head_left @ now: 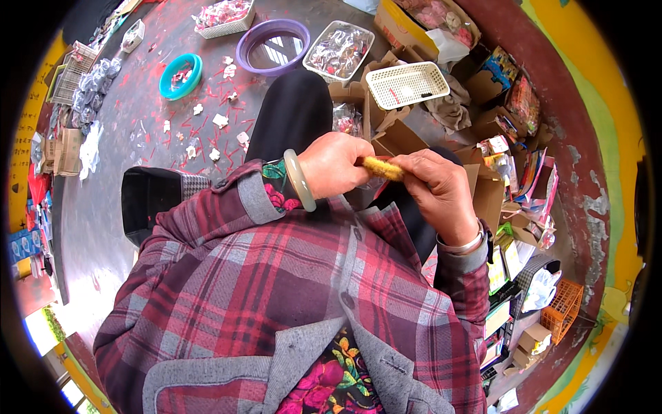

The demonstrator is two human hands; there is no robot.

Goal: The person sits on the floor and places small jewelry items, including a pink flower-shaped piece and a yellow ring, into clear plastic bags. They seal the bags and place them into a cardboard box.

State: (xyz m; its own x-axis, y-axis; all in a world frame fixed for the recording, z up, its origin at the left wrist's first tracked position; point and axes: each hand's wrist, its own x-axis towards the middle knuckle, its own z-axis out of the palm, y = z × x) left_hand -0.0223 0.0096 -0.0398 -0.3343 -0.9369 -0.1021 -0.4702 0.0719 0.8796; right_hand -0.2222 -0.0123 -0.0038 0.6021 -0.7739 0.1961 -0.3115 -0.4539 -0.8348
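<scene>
Between my two hands is a small yellow fuzzy strip (383, 168), like a fluffy stem. My left hand (336, 163), with a pale bangle at the wrist, is closed on its left end. The fingers of my right hand (438, 190) pinch its right end; a silvery band circles that wrist. Both hands are held over my lap, close together. Most of the strip's ends are hidden by my fingers. Just beyond my hands, an open cardboard box (400, 140) stands with clear-wrapped items (347, 119) beside it.
A white basket (408, 85) rests on boxes ahead. Farther off are a tray of wrapped pieces (339, 50), a purple basin (274, 45) and a teal bowl (181, 76). White and red scraps (220, 121) litter the floor. Cartons line the right wall; an orange crate (562, 310) stands there.
</scene>
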